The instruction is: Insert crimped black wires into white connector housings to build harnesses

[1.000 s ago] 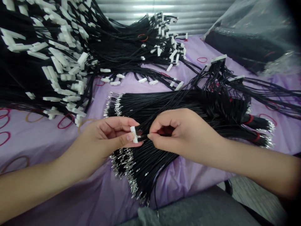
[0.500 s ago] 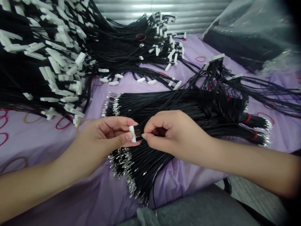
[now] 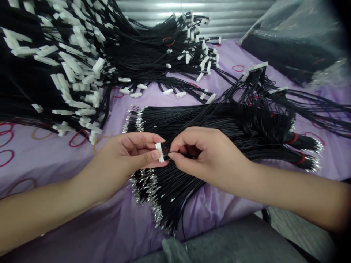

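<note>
My left hand (image 3: 137, 153) pinches a small white connector housing (image 3: 159, 152) between thumb and fingers. Black wires run from the housing's right side toward my right hand (image 3: 197, 148). That hand is closed, thumb and forefinger pinching a black wire (image 3: 168, 156) close to the housing; whether the wire's tip sits inside it is too small to tell. Beneath both hands lies a spread bundle of black wires (image 3: 175, 186) with silver crimped terminals (image 3: 153, 197) at their left ends.
Piles of wire harnesses (image 3: 79, 73) with white connectors lie at the left and back (image 3: 153, 54). More connectored wires (image 3: 256, 69) cross at the right. A clear plastic bag (image 3: 298, 40) stands at the back right. Red rubber bands (image 3: 78, 138) dot the purple cloth (image 3: 219, 197).
The whole scene sits slightly farther right in the view. My right hand's fingertips are a little nearer the white housing; both hands keep their pinches.
</note>
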Available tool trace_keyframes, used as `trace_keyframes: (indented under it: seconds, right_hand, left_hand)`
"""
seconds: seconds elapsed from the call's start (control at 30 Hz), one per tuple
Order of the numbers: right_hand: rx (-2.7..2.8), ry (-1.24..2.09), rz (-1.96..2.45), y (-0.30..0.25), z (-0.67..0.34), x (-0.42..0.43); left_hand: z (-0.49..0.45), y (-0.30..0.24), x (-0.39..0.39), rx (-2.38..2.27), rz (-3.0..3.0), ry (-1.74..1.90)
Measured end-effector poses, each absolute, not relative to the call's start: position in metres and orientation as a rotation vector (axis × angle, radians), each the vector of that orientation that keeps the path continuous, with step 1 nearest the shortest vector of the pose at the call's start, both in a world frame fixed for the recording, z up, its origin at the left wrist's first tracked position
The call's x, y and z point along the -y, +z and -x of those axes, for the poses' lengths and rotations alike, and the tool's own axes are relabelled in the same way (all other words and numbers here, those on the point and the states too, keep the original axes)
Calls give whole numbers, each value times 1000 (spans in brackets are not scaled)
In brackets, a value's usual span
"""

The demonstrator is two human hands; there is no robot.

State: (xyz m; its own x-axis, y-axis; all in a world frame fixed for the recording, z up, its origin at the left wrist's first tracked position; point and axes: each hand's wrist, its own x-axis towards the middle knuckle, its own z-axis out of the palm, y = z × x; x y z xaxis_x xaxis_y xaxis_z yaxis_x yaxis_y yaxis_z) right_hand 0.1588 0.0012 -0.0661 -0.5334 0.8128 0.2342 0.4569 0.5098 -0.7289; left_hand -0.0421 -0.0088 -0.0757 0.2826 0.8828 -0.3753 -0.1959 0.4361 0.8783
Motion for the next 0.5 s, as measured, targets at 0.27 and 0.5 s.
trace_keyframes:
  seconds: [0.27,0.5]
  right_hand:
    - [2326,785,1089,-64,-158,3]
    - [2468,728,1139,-59,-156,7]
  left_hand:
    - [41,-73,12,-1030,-885,840]
    - [42,-74,13,-1039,-903,842]
